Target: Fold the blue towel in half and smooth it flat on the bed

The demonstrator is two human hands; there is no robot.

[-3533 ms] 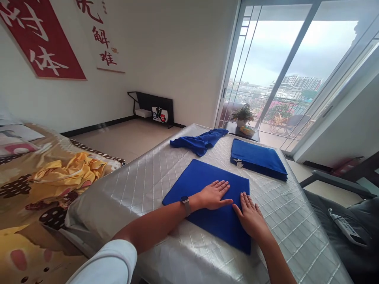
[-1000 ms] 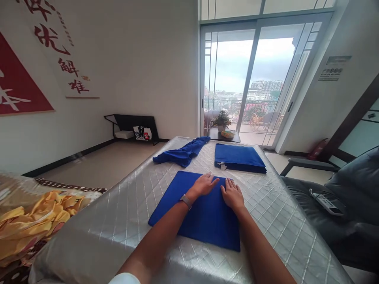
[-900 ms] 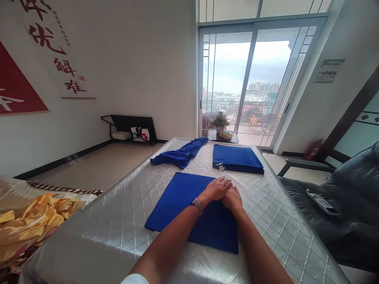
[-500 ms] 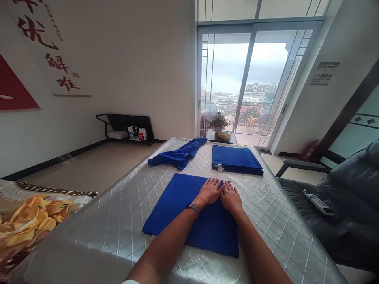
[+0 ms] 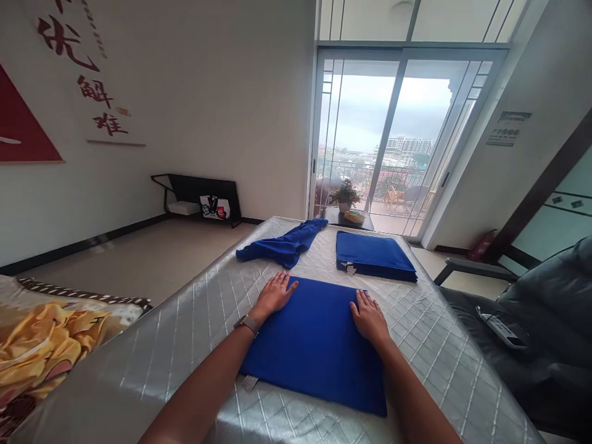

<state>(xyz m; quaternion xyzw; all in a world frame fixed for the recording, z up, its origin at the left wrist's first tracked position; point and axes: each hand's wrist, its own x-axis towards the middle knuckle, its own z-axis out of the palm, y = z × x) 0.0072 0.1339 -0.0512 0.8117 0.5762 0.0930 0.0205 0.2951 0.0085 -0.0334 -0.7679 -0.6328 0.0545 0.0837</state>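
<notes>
A blue folded cloth (image 5: pixel 319 351) lies flat and smooth on the silver quilted table cover (image 5: pixel 194 351), a white tag peeking out at its near left corner. My left hand (image 5: pixel 276 294), with a band on the wrist, rests flat with fingers stretched on the cloth's far left corner. On the far right corner lies my right hand (image 5: pixel 371 317), its fingers also extended and flat. Neither hand grips anything. Beyond them, a neat stack of folded blue cloths (image 5: pixel 375 251) with white tags sits at the right. A crumpled blue cloth (image 5: pixel 289 243) is spread at the far left.
A dark padded chair (image 5: pixel 550 327) holding a white power strip (image 5: pixel 504 328) stands to the right. Yellow patterned bedding (image 5: pixel 50 345) is at the left. Past the table's far end are a small dark table (image 5: pixel 335 219) with a potted plant (image 5: pixel 345 196), and sliding glass doors.
My hands have moved apart: the left slid from beside the right hand to the cloth's far left corner. My right hand stays near the right edge. The view has shifted slightly.
</notes>
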